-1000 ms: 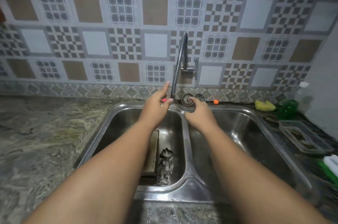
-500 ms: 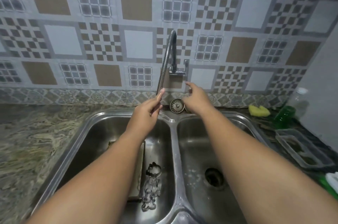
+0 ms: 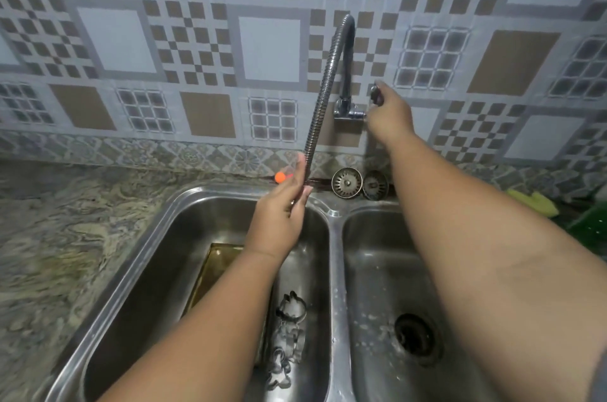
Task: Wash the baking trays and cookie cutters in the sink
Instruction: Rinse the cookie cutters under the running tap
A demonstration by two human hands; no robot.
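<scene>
My left hand grips hose, right hand pinches tap handle; tray, cutters at 6 o'clock under left (axis 12–6).

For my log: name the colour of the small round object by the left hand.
The round object is orange; head view.
</scene>
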